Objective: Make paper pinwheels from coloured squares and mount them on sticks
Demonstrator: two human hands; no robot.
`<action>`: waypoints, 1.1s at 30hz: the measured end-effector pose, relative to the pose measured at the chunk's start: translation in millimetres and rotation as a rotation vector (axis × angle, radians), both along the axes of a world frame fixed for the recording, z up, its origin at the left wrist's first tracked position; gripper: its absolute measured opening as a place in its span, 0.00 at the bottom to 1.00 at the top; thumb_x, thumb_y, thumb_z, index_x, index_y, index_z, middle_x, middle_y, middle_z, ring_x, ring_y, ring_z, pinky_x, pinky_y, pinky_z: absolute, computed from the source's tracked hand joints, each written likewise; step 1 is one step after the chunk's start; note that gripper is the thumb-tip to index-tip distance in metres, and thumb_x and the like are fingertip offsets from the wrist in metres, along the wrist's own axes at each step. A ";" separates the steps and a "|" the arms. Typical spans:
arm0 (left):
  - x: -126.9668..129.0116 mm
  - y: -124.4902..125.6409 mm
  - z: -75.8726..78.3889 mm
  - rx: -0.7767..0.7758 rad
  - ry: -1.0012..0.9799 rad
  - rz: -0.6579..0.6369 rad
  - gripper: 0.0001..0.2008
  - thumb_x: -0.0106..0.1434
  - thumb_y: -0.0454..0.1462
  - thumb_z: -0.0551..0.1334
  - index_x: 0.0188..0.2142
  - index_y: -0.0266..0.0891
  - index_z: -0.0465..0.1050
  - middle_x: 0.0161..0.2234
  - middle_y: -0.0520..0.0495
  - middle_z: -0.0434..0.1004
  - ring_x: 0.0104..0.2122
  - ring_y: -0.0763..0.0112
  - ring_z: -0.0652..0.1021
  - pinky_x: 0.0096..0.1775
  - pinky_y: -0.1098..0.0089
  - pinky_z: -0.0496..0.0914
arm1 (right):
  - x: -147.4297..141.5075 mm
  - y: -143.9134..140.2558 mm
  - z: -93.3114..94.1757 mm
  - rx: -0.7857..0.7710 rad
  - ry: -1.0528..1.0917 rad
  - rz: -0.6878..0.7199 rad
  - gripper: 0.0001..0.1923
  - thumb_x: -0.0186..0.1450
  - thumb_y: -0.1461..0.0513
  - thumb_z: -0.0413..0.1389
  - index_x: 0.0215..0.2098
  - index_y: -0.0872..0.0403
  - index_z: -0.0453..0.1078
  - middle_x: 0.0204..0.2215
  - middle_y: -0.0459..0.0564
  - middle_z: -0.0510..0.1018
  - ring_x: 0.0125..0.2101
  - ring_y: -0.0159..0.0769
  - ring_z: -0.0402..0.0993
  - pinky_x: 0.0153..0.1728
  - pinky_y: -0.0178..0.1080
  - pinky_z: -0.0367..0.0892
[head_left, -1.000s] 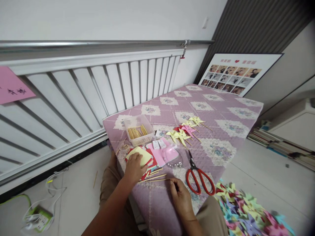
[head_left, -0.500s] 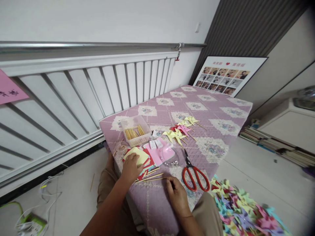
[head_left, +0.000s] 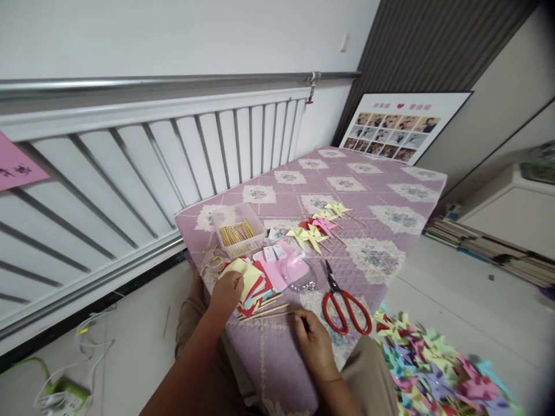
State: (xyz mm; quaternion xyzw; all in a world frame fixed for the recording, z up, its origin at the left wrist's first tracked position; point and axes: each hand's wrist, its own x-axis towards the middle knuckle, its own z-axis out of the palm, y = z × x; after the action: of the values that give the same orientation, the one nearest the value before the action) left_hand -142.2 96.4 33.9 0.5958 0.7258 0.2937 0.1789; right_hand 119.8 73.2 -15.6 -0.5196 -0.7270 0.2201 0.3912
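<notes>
My left hand (head_left: pixel 226 293) rests on a stack of coloured paper squares (head_left: pixel 251 281), fingers pinching the yellow top sheet at its near edge. My right hand (head_left: pixel 313 342) lies on the purple quilted mattress (head_left: pixel 390 242), fingertips touching the end of a thin wooden stick (head_left: pixel 265 312) among a few loose sticks. Red-handled scissors (head_left: pixel 342 303) lie just right of that hand. Finished paper pinwheels (head_left: pixel 318 228) on sticks lie further back. A clear box of sticks (head_left: pixel 236 230) stands behind the paper.
A clear plastic lid or dish (head_left: pixel 299 276) sits on pink paper. A heap of coloured pinwheels (head_left: pixel 427 370) covers the floor at right. A white slatted railing (head_left: pixel 130 167) runs along the left. A photo board (head_left: pixel 396 130) leans at the back. Cables (head_left: pixel 60 387) lie on the floor.
My left hand has shifted slightly back and left on the paper stack, curling onto the yellow sheet's edge. My right hand stays at the stick. The view has panned a little.
</notes>
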 end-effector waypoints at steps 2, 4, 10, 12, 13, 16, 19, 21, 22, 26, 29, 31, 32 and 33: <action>-2.7 2.2 -0.6 -0.013 -0.007 0.028 0.10 0.63 0.34 0.54 0.30 0.39 0.74 0.31 0.47 0.78 0.35 0.67 0.76 0.40 0.67 0.66 | 0.1 0.6 -0.7 -0.001 0.003 0.002 0.12 0.67 0.57 0.49 0.35 0.52 0.73 0.30 0.51 0.81 0.32 0.41 0.79 0.34 0.40 0.74; -4.2 4.3 -2.3 -0.024 -0.020 0.061 0.08 0.62 0.33 0.56 0.31 0.39 0.74 0.33 0.47 0.79 0.36 0.67 0.76 0.41 0.67 0.66 | 0.5 1.1 -2.6 -0.008 0.006 -0.004 0.12 0.67 0.56 0.49 0.35 0.52 0.73 0.30 0.51 0.81 0.32 0.41 0.79 0.34 0.40 0.74; -3.5 7.2 1.5 -0.055 -0.082 0.140 0.05 0.57 0.32 0.59 0.27 0.38 0.73 0.31 0.49 0.78 0.33 0.69 0.75 0.38 0.69 0.65 | 1.7 2.4 -6.9 -0.050 0.000 -0.007 0.14 0.66 0.55 0.49 0.35 0.53 0.73 0.32 0.53 0.82 0.33 0.43 0.79 0.35 0.42 0.74; -4.8 7.2 6.2 -0.054 -0.115 0.161 0.05 0.57 0.31 0.59 0.26 0.39 0.71 0.28 0.51 0.77 0.31 0.70 0.75 0.36 0.70 0.65 | 1.6 2.7 -5.5 -0.049 0.004 -0.004 0.14 0.67 0.55 0.49 0.35 0.53 0.73 0.31 0.53 0.82 0.33 0.43 0.79 0.35 0.42 0.73; -6.2 6.9 8.8 -0.050 -0.133 0.172 0.05 0.57 0.32 0.59 0.26 0.39 0.71 0.27 0.51 0.76 0.30 0.70 0.75 0.35 0.70 0.65 | 1.4 2.8 -4.4 -0.047 0.006 -0.003 0.14 0.67 0.55 0.49 0.35 0.53 0.73 0.31 0.53 0.81 0.32 0.43 0.79 0.35 0.42 0.73; -12.2 4.5 17.5 -0.018 -0.189 0.198 0.06 0.57 0.33 0.57 0.24 0.39 0.69 0.23 0.53 0.74 0.27 0.71 0.74 0.31 0.72 0.64 | 0.8 3.2 -2.0 -0.042 0.007 -0.005 0.14 0.66 0.55 0.49 0.35 0.52 0.73 0.30 0.52 0.82 0.32 0.42 0.79 0.35 0.41 0.74; -15.7 -1.0 28.6 0.032 -0.240 0.223 0.07 0.59 0.35 0.55 0.24 0.39 0.67 0.23 0.53 0.73 0.26 0.72 0.73 0.30 0.72 0.66 | 0.7 3.4 -2.2 -0.035 0.009 -0.006 0.14 0.66 0.54 0.50 0.35 0.52 0.73 0.30 0.52 0.82 0.32 0.42 0.79 0.34 0.41 0.74; -12.3 -7.0 37.4 0.102 -0.281 0.237 0.07 0.60 0.37 0.54 0.26 0.40 0.68 0.26 0.52 0.75 0.28 0.71 0.75 0.32 0.71 0.68 | 0.9 3.4 -2.9 -0.030 0.019 -0.014 0.14 0.66 0.53 0.50 0.35 0.52 0.73 0.30 0.52 0.82 0.31 0.43 0.79 0.34 0.42 0.74; -8.1 -10.8 41.3 0.167 -0.307 0.240 0.07 0.60 0.37 0.54 0.27 0.40 0.68 0.29 0.51 0.76 0.29 0.70 0.75 0.33 0.70 0.69 | 1.2 3.2 -3.1 -0.036 0.024 -0.016 0.15 0.66 0.53 0.49 0.35 0.52 0.73 0.30 0.53 0.82 0.32 0.43 0.79 0.34 0.42 0.74; 25.1 -29.6 44.3 0.485 -0.231 0.103 0.04 0.59 0.33 0.56 0.29 0.41 0.67 0.39 0.46 0.78 0.42 0.65 0.77 0.47 0.63 0.70 | 3.0 1.6 -0.9 -0.090 0.064 0.004 0.17 0.67 0.51 0.49 0.36 0.53 0.74 0.33 0.54 0.83 0.35 0.45 0.80 0.37 0.43 0.75; 56.9 -44.4 26.1 0.507 -0.183 -0.081 0.10 0.57 0.26 0.55 0.32 0.41 0.69 0.40 0.45 0.76 0.45 0.65 0.75 0.48 0.61 0.70 | 5.5 -0.8 4.5 -0.142 0.111 0.095 0.19 0.68 0.52 0.47 0.41 0.53 0.75 0.39 0.55 0.83 0.40 0.46 0.79 0.42 0.45 0.74; 74.2 -52.8 7.4 0.494 -0.167 -0.190 0.13 0.56 0.24 0.54 0.33 0.41 0.70 0.43 0.44 0.75 0.47 0.64 0.74 0.49 0.60 0.69 | 7.9 -2.3 9.5 -0.184 0.151 0.182 0.21 0.70 0.52 0.44 0.44 0.53 0.75 0.42 0.55 0.82 0.43 0.47 0.78 0.45 0.45 0.72; 80.7 -56.2 -2.1 0.485 -0.154 -0.238 0.14 0.55 0.23 0.54 0.33 0.41 0.70 0.43 0.44 0.74 0.48 0.63 0.73 0.50 0.59 0.69 | 9.4 -2.9 12.1 -0.205 0.176 0.217 0.22 0.70 0.52 0.43 0.45 0.53 0.75 0.44 0.56 0.82 0.45 0.47 0.77 0.47 0.45 0.72; 85.7 -59.1 -11.0 0.473 -0.144 -0.277 0.15 0.54 0.22 0.54 0.33 0.41 0.70 0.44 0.44 0.74 0.48 0.63 0.73 0.51 0.58 0.69 | 11.0 -3.4 14.6 -0.224 0.201 0.240 0.22 0.71 0.52 0.42 0.46 0.53 0.75 0.45 0.55 0.81 0.45 0.47 0.76 0.48 0.45 0.71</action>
State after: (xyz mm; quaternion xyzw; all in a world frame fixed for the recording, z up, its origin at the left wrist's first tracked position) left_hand -56.5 37.3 22.9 0.6921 0.5344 0.4691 0.1243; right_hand 130.7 69.8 -1.0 -0.4448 -0.7119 0.3956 0.3726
